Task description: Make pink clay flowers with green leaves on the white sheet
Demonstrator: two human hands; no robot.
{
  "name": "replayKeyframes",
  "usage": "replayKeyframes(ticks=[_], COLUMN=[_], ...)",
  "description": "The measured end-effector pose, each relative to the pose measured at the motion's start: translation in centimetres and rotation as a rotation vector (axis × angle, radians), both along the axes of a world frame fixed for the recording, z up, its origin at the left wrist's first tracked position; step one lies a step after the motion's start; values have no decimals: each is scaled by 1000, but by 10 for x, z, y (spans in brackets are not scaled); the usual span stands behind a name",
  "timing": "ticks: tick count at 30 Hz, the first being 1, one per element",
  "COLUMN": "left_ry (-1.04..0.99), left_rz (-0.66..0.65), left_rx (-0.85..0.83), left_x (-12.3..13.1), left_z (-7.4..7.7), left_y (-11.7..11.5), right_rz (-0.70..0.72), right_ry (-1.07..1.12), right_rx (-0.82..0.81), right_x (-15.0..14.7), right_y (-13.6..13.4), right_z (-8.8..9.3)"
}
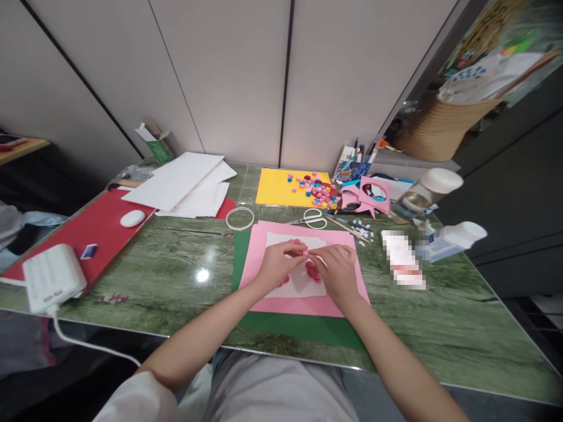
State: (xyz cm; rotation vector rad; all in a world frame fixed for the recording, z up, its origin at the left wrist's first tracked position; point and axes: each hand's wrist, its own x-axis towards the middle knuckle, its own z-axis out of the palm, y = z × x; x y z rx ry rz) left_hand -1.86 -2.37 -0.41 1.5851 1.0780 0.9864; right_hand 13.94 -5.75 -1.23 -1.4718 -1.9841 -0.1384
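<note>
My left hand (278,264) and my right hand (336,271) meet fingertip to fingertip above a white sheet (303,288). Pinched between them is a small pink piece (305,253), too small to make out fully. Clusters of round dark-pink pieces lie on the white sheet; one pink cluster (313,272) shows beside my right hand, and others are partly hidden by my left. Under the white sheet is a pink sheet (303,307), which rests on a green sheet (299,329).
Many small coloured pieces (319,190) sit on a yellow sheet (275,186). White-handled scissors (313,219) and a tape roll (240,218) lie beyond my hands. White papers (180,179), a power bank (53,278) and a mouse (132,218) are left; bottles (457,241) stand right.
</note>
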Motion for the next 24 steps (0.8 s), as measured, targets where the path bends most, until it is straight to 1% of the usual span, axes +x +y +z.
replayKeyframes(ticks=[4, 9, 18, 24], left_ry=[38, 44, -92, -123], left_rz=[12, 18, -26, -34], left_rx=[-8, -41, -172, -190], left_x=[0, 0, 0, -1], left_z=[1, 2, -3, -5], left_y=[0, 1, 3, 4], right_rz=[20, 30, 37, 31], right_ry=[-58, -80, -21, -2], right_rx=[27, 35, -32, -55], right_x=[1, 1, -1, -1], right_y=[1, 2, 2, 1], right_z=[-1, -3, 2, 3])
